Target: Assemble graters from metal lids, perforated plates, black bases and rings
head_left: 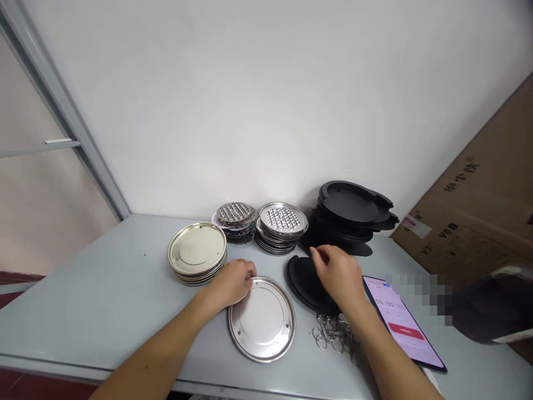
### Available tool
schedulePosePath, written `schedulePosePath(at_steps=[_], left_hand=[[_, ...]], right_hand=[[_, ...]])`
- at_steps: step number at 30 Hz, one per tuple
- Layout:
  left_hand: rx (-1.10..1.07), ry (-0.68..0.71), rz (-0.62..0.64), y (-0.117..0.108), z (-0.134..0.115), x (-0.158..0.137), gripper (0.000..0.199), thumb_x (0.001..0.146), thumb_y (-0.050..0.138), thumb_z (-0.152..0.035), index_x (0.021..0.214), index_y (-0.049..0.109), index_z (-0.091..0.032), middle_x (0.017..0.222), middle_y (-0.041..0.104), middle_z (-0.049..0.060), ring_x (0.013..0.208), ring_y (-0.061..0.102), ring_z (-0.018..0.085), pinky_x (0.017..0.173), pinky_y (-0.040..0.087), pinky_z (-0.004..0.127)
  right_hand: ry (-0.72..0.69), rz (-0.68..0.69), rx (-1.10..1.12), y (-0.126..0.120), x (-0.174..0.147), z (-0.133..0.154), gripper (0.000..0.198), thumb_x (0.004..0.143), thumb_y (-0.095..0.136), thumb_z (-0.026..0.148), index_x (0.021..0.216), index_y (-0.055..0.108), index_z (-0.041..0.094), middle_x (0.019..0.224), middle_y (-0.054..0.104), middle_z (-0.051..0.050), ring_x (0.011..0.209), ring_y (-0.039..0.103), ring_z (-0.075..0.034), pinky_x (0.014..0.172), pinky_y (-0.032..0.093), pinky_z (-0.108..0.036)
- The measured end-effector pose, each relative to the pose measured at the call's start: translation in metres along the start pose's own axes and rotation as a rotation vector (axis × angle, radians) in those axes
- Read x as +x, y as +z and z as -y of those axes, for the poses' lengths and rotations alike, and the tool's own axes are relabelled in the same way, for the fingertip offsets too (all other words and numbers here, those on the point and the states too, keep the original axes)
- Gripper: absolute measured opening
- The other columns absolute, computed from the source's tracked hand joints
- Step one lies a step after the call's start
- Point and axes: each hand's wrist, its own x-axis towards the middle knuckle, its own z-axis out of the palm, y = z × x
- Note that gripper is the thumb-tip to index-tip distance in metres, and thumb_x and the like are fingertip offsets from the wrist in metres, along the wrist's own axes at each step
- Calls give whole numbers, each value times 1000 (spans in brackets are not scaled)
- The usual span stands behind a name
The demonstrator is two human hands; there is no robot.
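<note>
A round silver metal plate [262, 319] with small holes near its rim lies flat on the table. My left hand [237, 282] is closed at the plate's upper left rim; what its fingertips pinch, if anything, is hidden. Over a black round plastic base [306, 283], my right hand [339, 275] is held with thumb and fingers curled together. I cannot make out anything between them. Partly behind my right forearm sits a tangle of small wire rings and clips [331, 333].
Gold-toned metal plates [197, 250] are stacked at left. Two stacks of grater discs [235, 214] [283, 218] and piled black plastic bases [353, 203] stand along the wall. At right lie a phone [402, 328] showing a timer, a cardboard box [470, 216] and a dark object [487, 305].
</note>
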Motion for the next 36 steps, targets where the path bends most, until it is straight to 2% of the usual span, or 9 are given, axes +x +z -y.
schedulePosePath(at_steps=[1,3,5,7,10,14,19,27,36], left_hand=[[-6,2,-20,0,0,0,17,78,53,-15,88,65,-21,87,65,4,77,60,17,68,43,25],[-19,25,-54,-1,-1,0,19,76,53,-12,88,64,-21,90,65,3,79,60,17,70,43,25],[-23,54,-64,-1,-2,0,22,76,51,-11,87,66,-21,92,65,3,80,60,17,73,44,26],[-22,77,-50,-2,-4,0,25,77,49,-11,86,70,-21,92,66,4,80,61,17,75,44,27],[-7,86,-32,-1,-5,0,28,78,49,-12,87,73,-21,92,68,5,82,62,18,80,45,28],[31,94,-22,3,-2,1,30,80,47,-11,85,75,-21,91,68,6,84,62,19,83,45,28],[46,135,-39,6,2,1,32,79,46,-9,82,75,-22,89,68,5,83,62,18,81,45,27],[13,111,-38,8,4,2,31,80,47,-10,85,75,-22,93,68,5,83,63,18,82,46,27],[-2,109,-33,10,6,2,34,78,46,-7,86,76,-23,92,70,4,85,63,18,81,45,26]], right_hand=[[-101,29,124,1,-7,12,32,94,42,38,91,68,18,91,69,-13,85,64,-25,78,46,-33],[-279,169,299,7,-22,34,27,94,44,33,90,67,21,89,69,-9,81,63,-22,75,46,-30],[-423,295,380,17,-35,50,22,93,45,26,99,66,21,90,67,-7,81,63,-20,74,46,-28],[-498,383,375,26,-45,58,22,92,46,18,104,65,20,92,66,-7,84,63,-19,75,46,-27],[-509,416,287,37,-50,60,22,92,46,15,102,64,18,91,63,-7,80,62,-18,71,45,-26],[-507,383,207,44,-51,59,21,93,44,15,101,63,18,91,59,-6,77,60,-17,69,44,-25],[-521,366,217,47,-52,59,20,93,43,14,100,61,18,93,58,-6,77,60,-17,71,45,-25],[-516,360,202,50,-54,60,23,93,44,16,106,62,18,94,58,-7,78,61,-17,74,46,-27],[-521,357,210,51,-54,60,23,93,44,16,104,64,18,94,58,-7,79,61,-17,75,46,-26]])
